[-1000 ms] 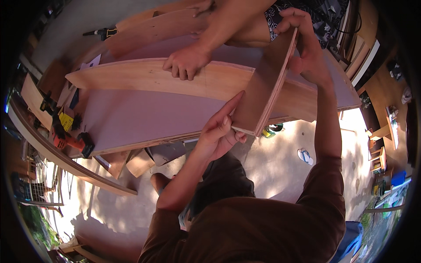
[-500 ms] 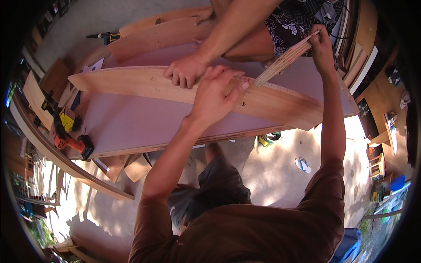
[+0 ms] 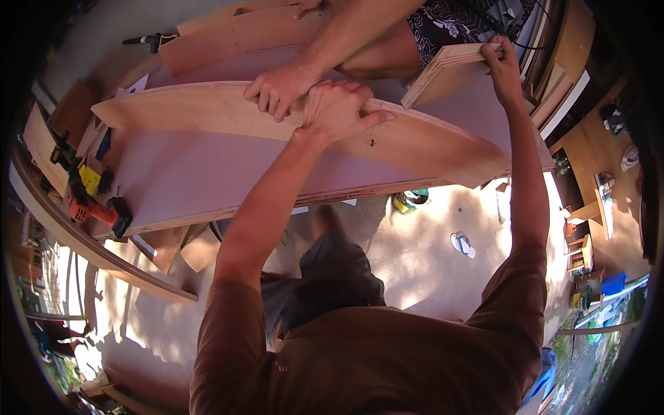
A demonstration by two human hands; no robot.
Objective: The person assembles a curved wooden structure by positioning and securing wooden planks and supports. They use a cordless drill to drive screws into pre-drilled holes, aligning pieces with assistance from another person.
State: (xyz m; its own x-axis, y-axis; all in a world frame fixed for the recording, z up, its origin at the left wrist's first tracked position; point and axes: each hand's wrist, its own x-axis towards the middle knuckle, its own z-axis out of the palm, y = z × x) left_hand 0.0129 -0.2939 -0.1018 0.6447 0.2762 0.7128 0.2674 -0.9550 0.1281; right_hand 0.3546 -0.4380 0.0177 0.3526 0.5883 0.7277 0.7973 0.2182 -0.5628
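Observation:
A long curved plywood board [image 3: 207,109] stands on edge across a pale panel. My left hand [image 3: 337,112] grips its top edge, fingers over the far side and thumb along the top. Just left of it, a co-worker's hand [image 3: 280,91] holds the same edge. Up at the right, my right hand [image 3: 503,61] pinches one corner of a short plywood piece [image 3: 453,75] with a layered edge. That piece is tilted, its lower left corner close above the curved board's right half. Whether it touches the board, I cannot tell.
The pale panel [image 3: 187,176] lies beneath the board. An orange cordless drill [image 3: 93,207] rests at its left end, beside a yellow item [image 3: 90,173]. More curved plywood [image 3: 242,43] lies beyond. On the floor are a can [image 3: 409,200] and a flip-flop [image 3: 463,245].
My right hand has turned the short plywood piece, so its broad face shows more. My left hand's fingers have closed further over the curved board's edge. The whole view has shifted slightly.

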